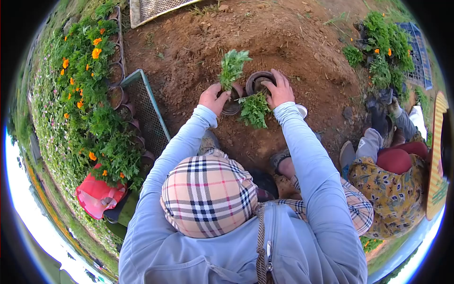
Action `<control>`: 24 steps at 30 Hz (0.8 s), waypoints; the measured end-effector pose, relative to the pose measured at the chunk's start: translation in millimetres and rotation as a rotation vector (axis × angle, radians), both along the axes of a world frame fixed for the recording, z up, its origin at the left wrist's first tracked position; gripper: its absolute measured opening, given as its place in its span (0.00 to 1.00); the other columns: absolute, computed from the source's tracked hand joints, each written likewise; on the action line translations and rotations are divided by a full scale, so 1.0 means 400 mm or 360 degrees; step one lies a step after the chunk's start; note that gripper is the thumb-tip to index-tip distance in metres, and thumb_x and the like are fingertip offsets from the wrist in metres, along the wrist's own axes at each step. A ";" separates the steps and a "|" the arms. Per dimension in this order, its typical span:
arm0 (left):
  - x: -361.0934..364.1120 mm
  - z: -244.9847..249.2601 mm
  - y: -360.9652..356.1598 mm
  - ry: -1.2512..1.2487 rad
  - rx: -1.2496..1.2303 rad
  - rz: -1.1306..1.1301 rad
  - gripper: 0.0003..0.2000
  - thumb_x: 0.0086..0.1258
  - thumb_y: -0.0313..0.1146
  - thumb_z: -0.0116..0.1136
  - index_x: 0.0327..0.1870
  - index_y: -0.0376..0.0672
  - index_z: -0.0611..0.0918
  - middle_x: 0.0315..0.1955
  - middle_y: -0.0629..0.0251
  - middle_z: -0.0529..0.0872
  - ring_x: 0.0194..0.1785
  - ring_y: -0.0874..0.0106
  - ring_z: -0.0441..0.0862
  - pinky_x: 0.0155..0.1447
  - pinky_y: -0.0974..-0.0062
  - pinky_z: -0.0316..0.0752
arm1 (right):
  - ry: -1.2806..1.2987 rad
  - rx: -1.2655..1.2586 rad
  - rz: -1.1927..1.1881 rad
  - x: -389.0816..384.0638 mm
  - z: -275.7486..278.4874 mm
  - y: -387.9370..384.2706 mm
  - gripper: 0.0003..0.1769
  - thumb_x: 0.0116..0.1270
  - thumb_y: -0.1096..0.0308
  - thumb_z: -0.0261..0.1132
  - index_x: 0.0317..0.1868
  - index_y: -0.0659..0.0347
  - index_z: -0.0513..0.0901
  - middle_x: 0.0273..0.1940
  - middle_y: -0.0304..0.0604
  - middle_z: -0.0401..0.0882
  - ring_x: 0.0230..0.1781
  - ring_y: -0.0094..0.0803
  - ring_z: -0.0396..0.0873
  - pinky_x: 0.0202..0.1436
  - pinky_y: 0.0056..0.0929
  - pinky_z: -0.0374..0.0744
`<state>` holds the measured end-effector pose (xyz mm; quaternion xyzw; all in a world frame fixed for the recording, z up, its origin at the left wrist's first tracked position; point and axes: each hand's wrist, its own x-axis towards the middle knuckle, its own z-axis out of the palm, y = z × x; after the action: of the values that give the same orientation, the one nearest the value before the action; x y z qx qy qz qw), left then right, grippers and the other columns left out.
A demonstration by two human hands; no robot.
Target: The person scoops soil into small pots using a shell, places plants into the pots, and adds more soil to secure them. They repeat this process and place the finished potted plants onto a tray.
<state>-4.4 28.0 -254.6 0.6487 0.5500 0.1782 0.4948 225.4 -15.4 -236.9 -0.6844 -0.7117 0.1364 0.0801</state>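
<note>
My left hand [214, 99] is closed at the base of a leafy green seedling [232, 68], thumb and fingers together. The seedling stands upright at a small brown plant pot [231, 108] on the soil. My right hand [280, 89] grips the rim of a dark plant pot [257, 78], which looks nested with others, thumb toward the inside and fingers outside. Just below that pot, another green seedling [255, 110] lies close to my right thumb. Its roots are hidden, and so is the lower part of the left pot.
Loose brown soil [302, 57] is heaped ahead. Potted orange marigolds [96, 53] and a green crate [146, 106] stand at left, with a red container [97, 194] below. At right are more plants [385, 47], a blue crate [416, 57] and a seated person [392, 189].
</note>
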 end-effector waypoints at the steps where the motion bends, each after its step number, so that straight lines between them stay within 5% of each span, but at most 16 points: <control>1: -0.009 0.007 0.001 -0.0195 -0.0234 0.0091 0.15 0.59 0.37 0.51 0.42 0.37 0.74 0.31 0.64 0.79 0.34 0.74 0.74 0.37 0.78 0.70 | 0.0470 -0.0036 -0.0340 0.009 -0.024 0.006 0.28 0.42 0.70 0.65 0.48 0.53 0.71 0.56 0.43 0.58 0.56 0.46 0.58 0.56 0.33 0.63; 3: -0.019 0.030 0.010 -0.0203 -0.0232 0.0146 0.14 0.61 0.35 0.49 0.42 0.35 0.73 0.30 0.68 0.77 0.30 0.81 0.71 0.31 0.82 0.69 | 0.1416 -0.0112 -0.1003 0.032 -0.110 0.026 0.25 0.45 0.66 0.63 0.48 0.55 0.71 0.54 0.46 0.62 0.53 0.47 0.60 0.55 0.32 0.63; 5: -0.027 0.032 0.016 -0.0393 -0.0023 0.0228 0.13 0.61 0.34 0.49 0.41 0.33 0.73 0.29 0.67 0.77 0.30 0.81 0.71 0.30 0.82 0.68 | 0.1147 -0.0008 -0.0781 0.021 -0.155 0.017 0.25 0.49 0.55 0.59 0.47 0.59 0.72 0.48 0.52 0.68 0.51 0.47 0.63 0.55 0.31 0.62; 8: -0.035 -0.013 0.048 -0.0258 -0.0093 0.0186 0.12 0.62 0.33 0.47 0.42 0.34 0.71 0.29 0.68 0.76 0.32 0.81 0.71 0.34 0.85 0.67 | 0.0824 -0.0460 -0.0970 0.041 -0.136 0.008 0.28 0.49 0.49 0.59 0.45 0.63 0.73 0.45 0.55 0.71 0.50 0.46 0.65 0.53 0.33 0.64; 10: -0.052 -0.050 0.069 0.0024 -0.0048 0.0061 0.12 0.63 0.33 0.45 0.45 0.37 0.70 0.34 0.67 0.75 0.35 0.79 0.72 0.35 0.80 0.70 | 0.1043 -0.0282 -0.0914 0.042 -0.193 -0.014 0.29 0.49 0.49 0.60 0.45 0.63 0.73 0.45 0.55 0.71 0.48 0.46 0.67 0.52 0.33 0.65; 13: -0.036 0.069 0.067 -0.0756 -0.0706 0.0314 0.11 0.64 0.34 0.45 0.43 0.40 0.70 0.36 0.67 0.74 0.39 0.77 0.72 0.37 0.75 0.73 | 0.1229 -0.0379 -0.0922 0.035 -0.115 -0.015 0.23 0.52 0.56 0.60 0.44 0.65 0.73 0.44 0.51 0.73 0.43 0.41 0.71 0.49 0.30 0.67; 15: -0.039 0.116 0.062 -0.0754 -0.0849 0.0298 0.12 0.62 0.37 0.48 0.44 0.42 0.68 0.38 0.67 0.73 0.44 0.74 0.72 0.40 0.72 0.74 | 0.1482 -0.0605 -0.0950 0.034 -0.090 -0.015 0.19 0.54 0.63 0.60 0.44 0.64 0.73 0.43 0.45 0.74 0.41 0.33 0.72 0.48 0.26 0.67; 21: -0.012 0.146 0.045 -0.0888 -0.0863 0.0267 0.17 0.57 0.31 0.55 0.46 0.41 0.66 0.37 0.69 0.74 0.41 0.75 0.73 0.40 0.73 0.74 | 0.0229 0.0305 -0.0297 -0.011 0.021 -0.046 0.15 0.53 0.64 0.56 0.41 0.60 0.75 0.42 0.46 0.74 0.45 0.40 0.68 0.49 0.28 0.65; 24: 0.019 0.179 0.051 -0.1053 -0.0648 0.0130 0.21 0.55 0.29 0.57 0.50 0.39 0.65 0.37 0.69 0.75 0.41 0.78 0.72 0.45 0.79 0.69 | 0.0670 -0.0117 -0.0610 0.014 0.083 -0.048 0.14 0.52 0.61 0.55 0.34 0.62 0.76 0.32 0.50 0.75 0.35 0.46 0.72 0.40 0.35 0.70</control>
<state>3.3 48.4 -183.2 0.4222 0.4103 0.2846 0.7566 231.1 -34.6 -203.7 -0.7656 -0.5315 0.2837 0.2255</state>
